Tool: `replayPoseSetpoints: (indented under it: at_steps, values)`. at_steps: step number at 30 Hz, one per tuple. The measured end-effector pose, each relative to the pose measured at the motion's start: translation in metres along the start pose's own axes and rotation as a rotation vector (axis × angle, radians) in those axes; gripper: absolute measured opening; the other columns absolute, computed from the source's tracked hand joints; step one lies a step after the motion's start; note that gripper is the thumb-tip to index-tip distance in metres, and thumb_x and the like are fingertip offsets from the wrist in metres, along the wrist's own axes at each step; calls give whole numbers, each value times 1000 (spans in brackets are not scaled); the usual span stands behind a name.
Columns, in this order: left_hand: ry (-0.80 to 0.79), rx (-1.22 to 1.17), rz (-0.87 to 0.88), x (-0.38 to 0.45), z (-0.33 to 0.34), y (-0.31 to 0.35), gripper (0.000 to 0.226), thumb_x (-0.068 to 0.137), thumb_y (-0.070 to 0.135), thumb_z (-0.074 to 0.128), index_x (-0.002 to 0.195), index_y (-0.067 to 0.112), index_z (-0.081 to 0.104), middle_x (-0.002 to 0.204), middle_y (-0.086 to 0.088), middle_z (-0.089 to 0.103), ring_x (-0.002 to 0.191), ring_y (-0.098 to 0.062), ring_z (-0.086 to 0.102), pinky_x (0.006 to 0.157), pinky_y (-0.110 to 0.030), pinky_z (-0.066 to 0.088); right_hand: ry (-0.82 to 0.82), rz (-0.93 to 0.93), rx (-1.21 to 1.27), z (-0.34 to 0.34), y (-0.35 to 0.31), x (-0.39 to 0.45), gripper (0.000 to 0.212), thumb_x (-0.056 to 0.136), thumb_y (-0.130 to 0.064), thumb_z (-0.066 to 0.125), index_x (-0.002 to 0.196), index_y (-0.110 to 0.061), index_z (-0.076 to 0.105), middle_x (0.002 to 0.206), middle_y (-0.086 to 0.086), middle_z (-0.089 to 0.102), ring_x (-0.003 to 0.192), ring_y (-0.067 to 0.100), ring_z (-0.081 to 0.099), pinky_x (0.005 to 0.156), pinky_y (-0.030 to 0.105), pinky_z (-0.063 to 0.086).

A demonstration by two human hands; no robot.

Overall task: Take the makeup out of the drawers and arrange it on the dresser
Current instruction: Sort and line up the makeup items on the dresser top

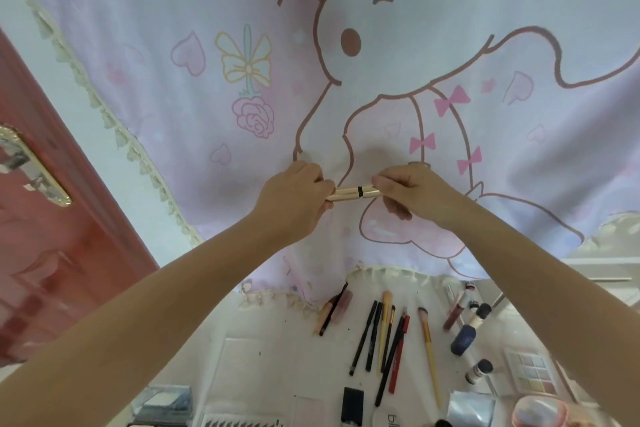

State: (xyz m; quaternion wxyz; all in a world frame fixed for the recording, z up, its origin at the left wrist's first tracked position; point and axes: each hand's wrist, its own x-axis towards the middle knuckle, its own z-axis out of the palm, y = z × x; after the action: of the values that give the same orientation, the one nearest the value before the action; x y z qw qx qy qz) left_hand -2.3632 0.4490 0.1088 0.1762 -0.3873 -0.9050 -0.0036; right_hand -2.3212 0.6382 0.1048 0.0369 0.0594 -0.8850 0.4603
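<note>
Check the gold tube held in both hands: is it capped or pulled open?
Capped, as far as shows. The gold tube runs unbroken between the left hand and right hand, a black band at its middle, no gap visible.

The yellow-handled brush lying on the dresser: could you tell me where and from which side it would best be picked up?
Probably mid-handle on the yellow-handled brush, pinched from above across its width. It lies flat on the dresser, bristles pointing toward the cloth, with bare surface on both sides: red pen to its left, blue bottle to its right. The long thin handle gives the fingers room and keeps them off the bristles.

Brushes (386, 336) on dresser (263, 350), palette (531, 373) right
</note>
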Motion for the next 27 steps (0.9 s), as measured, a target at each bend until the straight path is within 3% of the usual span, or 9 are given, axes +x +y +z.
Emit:
replayPoseSetpoints:
  at_steps: [4, 6, 9, 12, 16, 19, 22, 24, 27]
  values:
    - [-25, -46, -31, -5, 6, 1, 34, 97, 34, 37, 123, 17, 51, 114, 0, 52, 104, -14, 44, 71, -18, 32, 55, -155, 121, 3, 12, -3, 41, 81, 8, 58, 80, -33, 61, 84, -4, 57, 77, 14, 55, 73, 27, 49]
    - [-38, -49, -36, -6, 9, 2, 34, 97, 34, 38, 123, 17, 52, 113, 0, 52, 103, -14, 44, 70, -19, 32, 27, -149, 180, 4, 14, -4, 37, 82, 5, 58, 90, -32, 59, 94, -8, 56, 86, 12, 56, 77, 26, 50]
    - [-54, -52, -42, -6, 11, 4, 35, 97, 35, 39, 125, 19, 52, 114, 1, 53, 103, -14, 45, 70, -19, 31, -60, 50, 159, 6, 6, -6, 14, 94, -21, 44, 99, -21, 57, 78, -9, 61, 63, 5, 59, 58, 17, 49]
    - [-74, -51, -21, -9, 14, 6, 35, 96, 35, 40, 126, 20, 51, 114, 1, 53, 102, -13, 45, 70, -18, 31, -95, 89, -51, 8, 10, -4, 34, 95, -25, 43, 66, -17, 56, 41, -11, 56, 34, -1, 47, 49, 11, 41]
    - [-108, -86, -44, -13, 22, 5, 34, 96, 35, 40, 123, 19, 53, 112, 2, 55, 89, -9, 39, 70, -17, 31, 9, -58, 62, 11, 21, -5, 31, 84, 2, 57, 79, -29, 59, 69, -9, 57, 56, -4, 54, 62, 11, 47]
    - [-124, -92, -55, -15, 30, 4, 34, 96, 36, 39, 121, 19, 54, 110, 2, 56, 85, -6, 34, 70, -16, 31, -84, -29, 181, 14, 27, -5, 38, 83, 3, 58, 91, -34, 53, 88, -8, 55, 78, 1, 56, 73, 19, 49]
    - [-151, -99, -63, -17, 36, 5, 34, 96, 36, 39, 122, 19, 54, 110, 2, 56, 85, -6, 34, 70, -16, 30, -134, 143, 184, 20, 28, -5, 13, 93, -17, 47, 87, -22, 57, 65, -5, 60, 52, 7, 55, 51, 21, 46]
    - [-181, -101, -51, -20, 41, 7, 35, 96, 37, 39, 123, 19, 53, 110, 2, 55, 85, -7, 34, 70, -17, 31, -106, 148, 79, 23, 37, -3, 19, 93, -19, 46, 79, -13, 59, 46, -9, 56, 38, 2, 46, 49, 22, 40]
    - [-226, -134, -56, -23, 51, 8, 35, 96, 37, 39, 120, 17, 54, 108, 0, 55, 83, -8, 35, 69, -18, 31, -64, 79, 159, 28, 50, -6, 22, 87, -1, 53, 80, -21, 61, 61, -7, 59, 53, 5, 53, 59, 23, 45]
